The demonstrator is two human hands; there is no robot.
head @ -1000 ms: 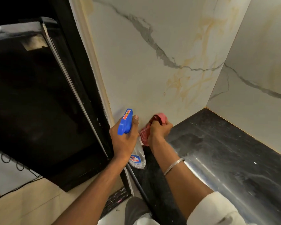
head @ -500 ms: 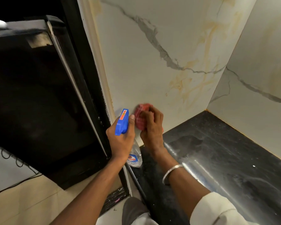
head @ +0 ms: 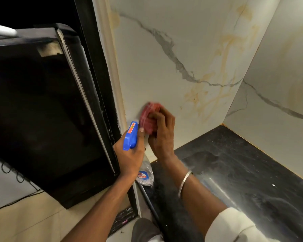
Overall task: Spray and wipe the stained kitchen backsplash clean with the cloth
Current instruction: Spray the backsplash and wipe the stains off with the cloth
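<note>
The wiping step is in hand. A bunched red cloth (head: 150, 117) is pressed flat against the white marble-patterned backsplash panel (head: 156, 70), low down and close to the panel's left edge, just above the black speckled stone tabletop (head: 243, 165). It is held by the right hand (head: 162, 131), whose fingers (head: 164, 117) are curled over it and pressed together against the wall; the cloth is blurred, so its folds cannot be made out. A clear plastic spray bottle with a blue trigger head (head: 131, 136) is gripped by the left hand (head: 129, 154), its fingers wrapped round the neck and the thumb laid along the head; the nozzle is pointed up toward the wall, just beside the cloth. Whether the trigger is being squeezed cannot be told.

Yellow-brown streaks (head: 205, 96) are seen on the panel up and to the right of the cloth, well apart from it, with more staining higher near the corner. The task is judged far from done. The next move is judged to call for the cloth being carried up and right across those streaks with firm pressure, and for fresh spray there if the marks are dry.
</note>
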